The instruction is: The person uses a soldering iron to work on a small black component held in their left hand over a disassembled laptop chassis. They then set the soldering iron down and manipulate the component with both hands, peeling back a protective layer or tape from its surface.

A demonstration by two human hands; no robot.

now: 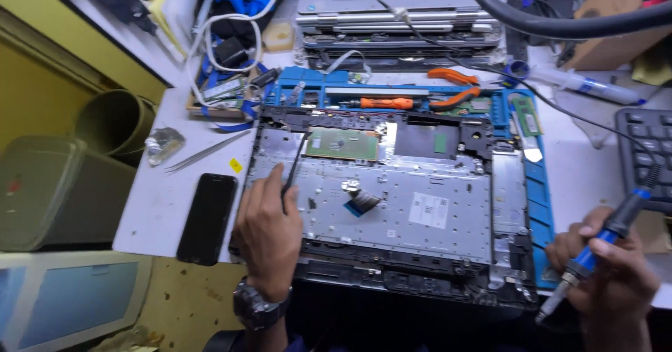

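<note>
The white workbench (175,191) carries a blue repair mat (539,198), and on that mat lies the opened laptop chassis (392,205), its bare metal inner plate facing you and a green circuit board (343,143) near its upper left. Behind it sits a stack of closed laptops (399,16). Your left hand (266,229) rests on the chassis's lower left edge, fingers pinched on a thin black spudger (294,166) whose tip reaches up toward the green board. Your right hand (616,275) hovers off the chassis's lower right corner, closed around a blue-handled soldering iron (595,254), tip angled down and left. A black phone (206,217) lies left of the chassis, with tweezers (206,150) above it and an orange screwdriver (386,103) on the mat.
</note>
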